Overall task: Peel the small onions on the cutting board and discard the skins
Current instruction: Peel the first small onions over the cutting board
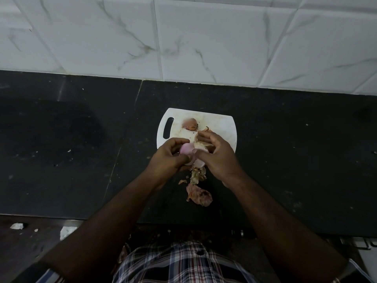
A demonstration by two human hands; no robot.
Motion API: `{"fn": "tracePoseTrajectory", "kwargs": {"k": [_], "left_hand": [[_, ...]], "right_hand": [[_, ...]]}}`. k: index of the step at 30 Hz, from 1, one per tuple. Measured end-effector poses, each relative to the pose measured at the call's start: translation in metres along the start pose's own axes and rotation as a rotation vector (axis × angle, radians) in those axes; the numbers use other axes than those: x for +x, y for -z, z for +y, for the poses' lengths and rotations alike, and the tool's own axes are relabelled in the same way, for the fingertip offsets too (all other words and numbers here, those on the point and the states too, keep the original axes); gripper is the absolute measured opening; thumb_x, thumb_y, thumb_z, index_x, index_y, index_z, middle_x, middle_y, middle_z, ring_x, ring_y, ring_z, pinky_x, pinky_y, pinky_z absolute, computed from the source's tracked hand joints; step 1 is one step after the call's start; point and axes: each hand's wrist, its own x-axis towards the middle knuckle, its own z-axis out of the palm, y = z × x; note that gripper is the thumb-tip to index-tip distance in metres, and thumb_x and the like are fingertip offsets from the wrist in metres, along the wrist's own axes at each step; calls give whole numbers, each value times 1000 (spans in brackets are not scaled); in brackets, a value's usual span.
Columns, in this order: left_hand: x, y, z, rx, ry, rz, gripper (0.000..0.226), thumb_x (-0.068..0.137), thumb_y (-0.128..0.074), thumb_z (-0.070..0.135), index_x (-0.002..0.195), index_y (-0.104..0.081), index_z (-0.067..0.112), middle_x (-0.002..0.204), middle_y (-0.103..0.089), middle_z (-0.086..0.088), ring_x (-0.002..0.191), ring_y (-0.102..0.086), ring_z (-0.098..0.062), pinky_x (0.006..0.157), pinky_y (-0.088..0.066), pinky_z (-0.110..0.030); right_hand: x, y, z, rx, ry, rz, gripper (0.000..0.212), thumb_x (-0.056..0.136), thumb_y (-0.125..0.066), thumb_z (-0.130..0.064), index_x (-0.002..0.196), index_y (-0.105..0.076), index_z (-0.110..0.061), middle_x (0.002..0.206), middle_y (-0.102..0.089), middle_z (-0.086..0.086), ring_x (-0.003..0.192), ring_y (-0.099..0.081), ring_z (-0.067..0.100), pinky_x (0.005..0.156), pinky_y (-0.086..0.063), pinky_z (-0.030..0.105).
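A person stands at a dark worktop (285,160) with a white marble-patterned tiled wall (204,37) along its far side. A white cutting board (222,127) with a handle slot at its 9 o'clock end lies on the worktop, straight ahead of the person.

Both hands meet over the board's near edge, at about its 6 o'clock side. The left hand (169,158) has its fingers and thumb curled round a small onion (186,149), whose pale pink peeled flesh shows between the fingers. The right hand (218,158) sits just beside it at 3 o'clock, its thumb against the onion and its fingers pinching a pale, papery piece of skin (201,147) that is still joined to the onion.

A second small onion (190,123), still in its brownish-pink skin, rests on the board at 12 o'clock from the hands, apart from them. A thin dry scrap lies on the board just beyond the right hand's fingers.

On the worktop at 6 o'clock from the hands, between the forearms, lies a loose heap of discarded skins (199,188): small brown shreds nearer the hands and one larger reddish piece nearer the person. At the bottom of the view a checked shirt (183,262) shows.
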Motion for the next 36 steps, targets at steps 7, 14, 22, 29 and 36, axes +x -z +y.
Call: {"fn": "tracePoseTrajectory", "kwargs": {"k": [7,14,22,29,36], "left_hand": [[3,2,3,48,-49,-19,42,88,-68,-7,123,-65,17,125,-65,-14,105,-71,-31,76,-61,-32],[5,11,4,-167,-24,8,41,93,-59,-10,126,-63,14,125,-66,-14,105,-71,-30,85,-62,-42],[6,21,7,-294,73,-110,43,95,-52,-10,134,-58,10,115,-68,-13,103,-70,-28,88,-61,-39],[6,14,10,-255,51,-99,43,95,-52,-12,134,-55,6,116,-69,-16,99,-71,-27,76,-62,-33],[9,14,6,-239,41,-63,38,95,-54,-10,128,-59,9,112,-72,-14,96,-73,-26,79,-62,-34]], "right_hand": [[5,2,-3,-149,14,48,26,83,-79,-24,108,-75,-18,116,-72,-2,112,-62,12,97,-52,36],[3,6,11,-42,-73,147,16,82,-78,-12,82,-75,-28,97,-74,-12,97,-67,6,89,-58,40],[0,23,0,-151,-6,-64,33,86,-76,-27,118,-73,-23,117,-72,-8,100,-64,-4,94,-56,34],[0,-3,-13,-120,112,-45,52,76,-83,-43,121,-69,-20,113,-73,-7,103,-66,5,92,-57,33],[5,-3,-6,-27,44,6,29,74,-87,-23,98,-72,-17,90,-72,-4,85,-70,12,78,-61,37]]}}
